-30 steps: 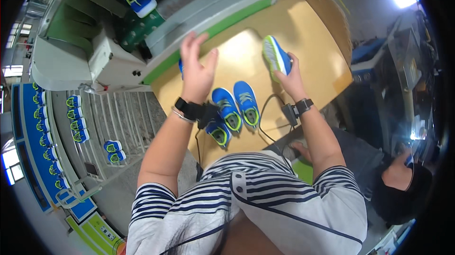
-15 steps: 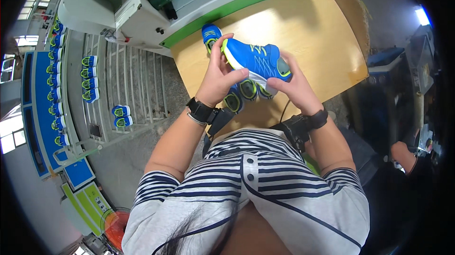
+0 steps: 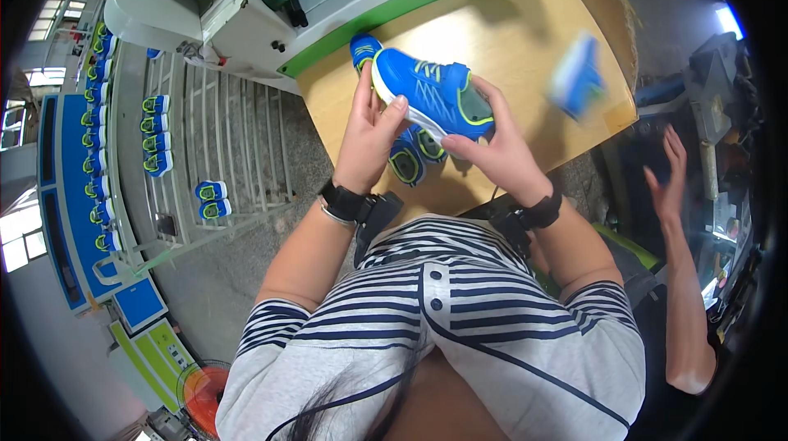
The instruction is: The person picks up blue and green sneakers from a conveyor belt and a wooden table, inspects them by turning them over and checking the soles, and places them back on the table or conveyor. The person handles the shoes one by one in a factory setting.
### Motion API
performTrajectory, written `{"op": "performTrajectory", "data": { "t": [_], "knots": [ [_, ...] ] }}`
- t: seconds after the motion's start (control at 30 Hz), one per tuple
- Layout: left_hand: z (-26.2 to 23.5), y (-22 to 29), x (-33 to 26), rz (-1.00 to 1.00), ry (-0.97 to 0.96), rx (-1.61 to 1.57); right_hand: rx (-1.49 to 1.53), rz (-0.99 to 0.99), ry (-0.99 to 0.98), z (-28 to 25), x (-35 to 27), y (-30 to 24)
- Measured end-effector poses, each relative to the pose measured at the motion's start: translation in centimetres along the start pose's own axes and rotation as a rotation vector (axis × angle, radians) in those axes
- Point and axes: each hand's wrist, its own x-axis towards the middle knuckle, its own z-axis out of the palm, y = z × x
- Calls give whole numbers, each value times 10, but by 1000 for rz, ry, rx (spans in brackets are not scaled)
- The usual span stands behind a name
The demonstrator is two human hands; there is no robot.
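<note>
A blue sneaker (image 3: pixel 420 88) with lime-green trim and a white sole is held up over the wooden table (image 3: pixel 517 39). My left hand (image 3: pixel 373 133) grips its toe end, thumb on the sole edge. My right hand (image 3: pixel 497 141) is closed round the heel end, beside the grey-lined opening. Behind my left fingers, a matching sneaker (image 3: pixel 363 49) rests at the table's far side. Below the held shoe, more sneakers (image 3: pixel 405 164) lie partly hidden by it. A blurred blue and white sneaker (image 3: pixel 579 78) is at the table's right end, apart from my hands.
A co-worker's hand (image 3: pixel 669 170) reaches up at the right with open fingers. A machine with a green strip (image 3: pixel 402 6) borders the table's far side. To the left, a rack (image 3: pixel 238 125) and a blue conveyor (image 3: pixel 70 162) carry several sneakers. An orange fan (image 3: pixel 203 392) stands lower left.
The held sneaker has shifted slightly left and tilted, showing more of its opening. A blurred sneaker has appeared at the table's right end, and the co-worker's arm now extends up beside it.
</note>
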Motion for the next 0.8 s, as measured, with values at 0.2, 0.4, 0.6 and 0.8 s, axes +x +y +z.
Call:
{"op": "performTrajectory", "data": {
  "t": [0.2,0.4,0.6,0.8],
  "knots": [
    [11,-15,-11,42,221,-115,-475,-479,-211,19,-3,7],
    [-30,3,-5,-3,191,-284,-572,-131,-3,-7,6,90],
    [-52,9,6,113,391,-78,-260,243,-44,-15,-10,144],
    [-70,92,44,300,440,98,-4,358,-40,-68,36,31]
  ]
}}
